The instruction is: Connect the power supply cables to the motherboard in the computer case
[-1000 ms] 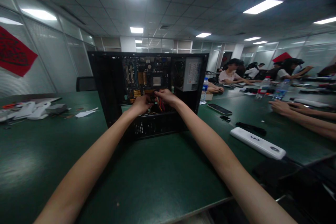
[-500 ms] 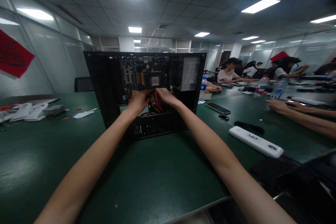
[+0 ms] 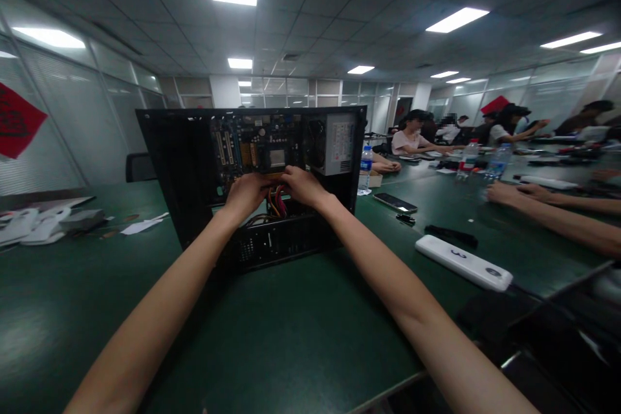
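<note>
An open black computer case (image 3: 286, 237) stands on the green table (image 3: 281, 323), its inside facing me. Inside it are a motherboard (image 3: 277, 157) and, at the upper right, a silver power supply (image 3: 339, 144). My left hand (image 3: 245, 195) reaches in at the motherboard's lower edge, fingers closed and bent inward. Beside it, my right hand (image 3: 305, 186) has its fingers closed at an orange strip (image 3: 275, 176) between the two hands. Whatever the fingertips pinch is hidden. A bundle of red, yellow and black cables (image 3: 277, 201) hangs just below them.
A white power strip (image 3: 463, 262), a dark strap (image 3: 451, 235) and a phone (image 3: 395, 202) lie to the right. Bottles (image 3: 365, 160) stand behind. Another person's hands (image 3: 514, 195) rest at far right. White parts (image 3: 46, 225) and paper (image 3: 143, 224) lie left.
The view has shifted, so the case appears further left and slightly lower. My hands stay at the motherboard's lower edge; the cables now show more plainly below them.
</note>
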`<state>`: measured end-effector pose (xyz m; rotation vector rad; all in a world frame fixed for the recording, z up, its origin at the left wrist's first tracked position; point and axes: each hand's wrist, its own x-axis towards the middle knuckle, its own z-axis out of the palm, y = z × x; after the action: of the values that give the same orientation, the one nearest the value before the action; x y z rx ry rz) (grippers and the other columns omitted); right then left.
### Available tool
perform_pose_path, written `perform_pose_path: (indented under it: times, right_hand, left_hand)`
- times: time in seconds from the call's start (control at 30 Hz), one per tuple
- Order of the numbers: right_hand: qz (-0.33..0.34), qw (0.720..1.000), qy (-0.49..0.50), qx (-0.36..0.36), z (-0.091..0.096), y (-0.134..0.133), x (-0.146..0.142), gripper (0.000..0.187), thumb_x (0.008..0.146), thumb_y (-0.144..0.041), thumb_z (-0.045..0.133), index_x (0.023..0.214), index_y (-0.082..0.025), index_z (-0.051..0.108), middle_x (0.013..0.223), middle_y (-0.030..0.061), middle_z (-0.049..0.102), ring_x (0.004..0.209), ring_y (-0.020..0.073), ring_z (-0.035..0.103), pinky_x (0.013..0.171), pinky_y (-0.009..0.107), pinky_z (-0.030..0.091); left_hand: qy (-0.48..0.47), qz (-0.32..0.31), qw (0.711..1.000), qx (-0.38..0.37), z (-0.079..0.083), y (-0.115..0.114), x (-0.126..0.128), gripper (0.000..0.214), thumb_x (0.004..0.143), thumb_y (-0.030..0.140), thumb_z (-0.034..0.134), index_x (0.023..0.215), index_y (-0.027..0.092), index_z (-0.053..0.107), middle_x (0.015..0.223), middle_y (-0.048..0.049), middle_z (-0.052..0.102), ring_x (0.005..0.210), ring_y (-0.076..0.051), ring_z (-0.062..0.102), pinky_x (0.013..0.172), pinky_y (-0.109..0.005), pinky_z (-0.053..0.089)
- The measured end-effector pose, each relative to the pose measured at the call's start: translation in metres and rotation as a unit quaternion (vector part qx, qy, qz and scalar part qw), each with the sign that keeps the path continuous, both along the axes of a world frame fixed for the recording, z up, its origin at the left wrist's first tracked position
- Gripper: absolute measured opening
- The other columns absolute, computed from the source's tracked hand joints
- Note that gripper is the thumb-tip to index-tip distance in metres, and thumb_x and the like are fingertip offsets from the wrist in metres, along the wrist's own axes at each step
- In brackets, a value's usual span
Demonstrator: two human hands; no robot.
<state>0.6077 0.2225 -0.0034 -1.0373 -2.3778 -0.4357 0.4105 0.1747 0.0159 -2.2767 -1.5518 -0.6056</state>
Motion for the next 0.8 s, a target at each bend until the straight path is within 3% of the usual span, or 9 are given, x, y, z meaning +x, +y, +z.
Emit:
perform_pose_path:
  times: [0.2, 0.47, 0.8]
  right_hand:
    - [-0.037, 0.997, -0.034, -0.058, -0.007, 0.01, 0.005, 0.027, 0.1, -0.02, 0.059, 0.121, -0.014, 0.075, 0.134, 0.0142, 0.066, 0.121, 0.0254, 0.066, 0.093, 0.03, 0.051]
    - [-0.045, 0.991, -0.09, -0.092, -0.011, 0.005, -0.001, 0.027, 0.098, -0.029, 0.061, 0.116, -0.017, 0.078, 0.123, 0.0147, 0.073, 0.108, 0.028, 0.071, 0.077, 0.03, 0.049]
    - [-0.05, 0.991, -0.079, -0.1, -0.01, 0.002, -0.001, 0.027, 0.097, -0.028, 0.063, 0.117, -0.018, 0.078, 0.124, 0.0138, 0.074, 0.109, 0.0259, 0.07, 0.077, 0.027, 0.047]
  left_hand:
    - [0.104, -0.001, 0.992, -0.064, 0.001, 0.019, 0.014, 0.033, 0.1, 0.027, 0.055, 0.122, 0.026, 0.08, 0.129, -0.0089, 0.076, 0.121, -0.026, 0.07, 0.104, -0.032, 0.053]
    - [0.107, 0.051, 0.99, -0.083, -0.016, 0.02, 0.015, 0.033, 0.099, 0.027, 0.056, 0.121, 0.022, 0.08, 0.124, -0.0132, 0.077, 0.118, -0.028, 0.071, 0.103, -0.033, 0.053]
    - [0.089, 0.062, 0.992, -0.066, -0.013, 0.02, 0.017, 0.036, 0.099, 0.028, 0.057, 0.127, 0.017, 0.077, 0.121, -0.0186, 0.077, 0.115, -0.034, 0.072, 0.097, -0.038, 0.057]
